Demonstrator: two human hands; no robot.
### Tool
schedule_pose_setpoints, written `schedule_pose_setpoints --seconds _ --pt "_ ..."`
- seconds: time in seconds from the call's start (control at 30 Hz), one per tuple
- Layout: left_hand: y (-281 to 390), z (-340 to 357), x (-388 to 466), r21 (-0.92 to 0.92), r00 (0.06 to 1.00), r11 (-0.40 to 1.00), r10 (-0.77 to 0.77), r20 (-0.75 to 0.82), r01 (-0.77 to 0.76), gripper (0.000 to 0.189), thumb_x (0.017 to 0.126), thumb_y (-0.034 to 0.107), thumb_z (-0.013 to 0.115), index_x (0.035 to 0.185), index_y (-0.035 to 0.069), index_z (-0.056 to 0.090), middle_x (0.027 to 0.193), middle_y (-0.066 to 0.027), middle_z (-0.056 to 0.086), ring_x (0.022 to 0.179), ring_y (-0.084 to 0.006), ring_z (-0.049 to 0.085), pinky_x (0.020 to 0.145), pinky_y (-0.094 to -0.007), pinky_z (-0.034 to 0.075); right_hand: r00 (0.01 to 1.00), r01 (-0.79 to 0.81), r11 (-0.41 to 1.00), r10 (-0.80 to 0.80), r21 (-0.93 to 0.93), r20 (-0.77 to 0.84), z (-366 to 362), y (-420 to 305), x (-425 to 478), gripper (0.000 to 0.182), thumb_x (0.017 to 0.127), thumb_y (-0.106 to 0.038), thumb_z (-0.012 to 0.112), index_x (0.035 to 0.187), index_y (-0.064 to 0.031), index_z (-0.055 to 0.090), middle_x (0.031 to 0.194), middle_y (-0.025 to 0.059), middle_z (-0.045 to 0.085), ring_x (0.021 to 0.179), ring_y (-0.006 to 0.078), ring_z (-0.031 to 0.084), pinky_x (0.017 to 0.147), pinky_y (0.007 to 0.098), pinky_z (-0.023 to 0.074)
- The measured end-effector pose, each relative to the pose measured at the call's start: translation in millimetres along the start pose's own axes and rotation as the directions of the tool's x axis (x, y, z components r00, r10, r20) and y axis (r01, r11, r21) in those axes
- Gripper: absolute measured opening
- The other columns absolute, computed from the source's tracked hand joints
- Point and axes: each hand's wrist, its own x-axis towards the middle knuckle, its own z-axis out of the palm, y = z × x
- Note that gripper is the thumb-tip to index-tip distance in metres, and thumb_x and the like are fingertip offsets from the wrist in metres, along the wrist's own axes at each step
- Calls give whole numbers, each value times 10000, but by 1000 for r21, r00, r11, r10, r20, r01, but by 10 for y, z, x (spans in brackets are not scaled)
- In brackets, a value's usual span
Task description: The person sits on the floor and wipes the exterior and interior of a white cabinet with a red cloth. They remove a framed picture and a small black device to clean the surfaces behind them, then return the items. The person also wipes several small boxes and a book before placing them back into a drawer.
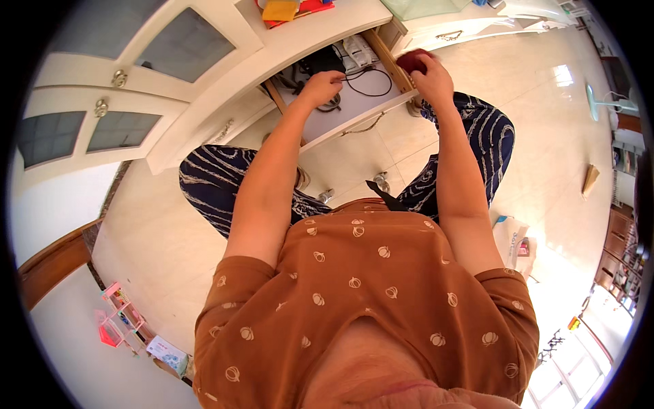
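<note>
An open white drawer [327, 125] juts out in front of me, with dark cables, a black item and white-and-grey plastic packets [357, 52] inside. Over its middle is my left hand [324, 88], fingers bent close together. A thin black cable [391, 84] loops from beside those fingertips across the drawer bottom; whether they pinch it is unclear. My right hand [434, 79], just beyond the drawer's right side, grips a dark red soft-looking item [413, 60]. Part of that item is hidden behind the fingers.
White cabinet doors [186, 46] with glass panes stand at left. On the cabinet top lies a yellow item [280, 10] on something red. A white bag [508, 237] rests on the tiled floor at right. Behind at left are a pink shelf rack [122, 314] and a box [167, 353].
</note>
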Motion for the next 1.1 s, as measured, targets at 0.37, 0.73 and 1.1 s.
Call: schedule_pose_setpoints --seconds 0.37,0.73,1.1 --pt "234 601 -1079 -918 458 286 -878 -137 274 883 893 673 505 1364 -73 456 1358 -234 535 1220 -314 541 1017 -525 394 982 188 981 -189 43 19 931 -51 -814 322 754 -108 678 1055 -56 573 1090 200 560 911 387 639 783 471 533" --pt "450 563 -1405 -998 624 55 -781 -22 34 856 937 660 446 1452 -5 289 1534 -209 278 1371 -383 328 1112 -581 263 923 230 837 -349 497 160 1284 -776 -1041 379 720 -157 648 1075 -34 597 1028 194 611 940 405 608 825 458 501" --pt "428 860 -1352 -604 802 748 -525 -286 274 395 939 369 626 1104 11 594 1045 -81 612 970 -187 546 880 -319 424 975 64 868 52 493 -217 1306 -211 -1230 368 685 -72 673 1030 -58 546 1016 183 593 960 400 602 820 456 487"
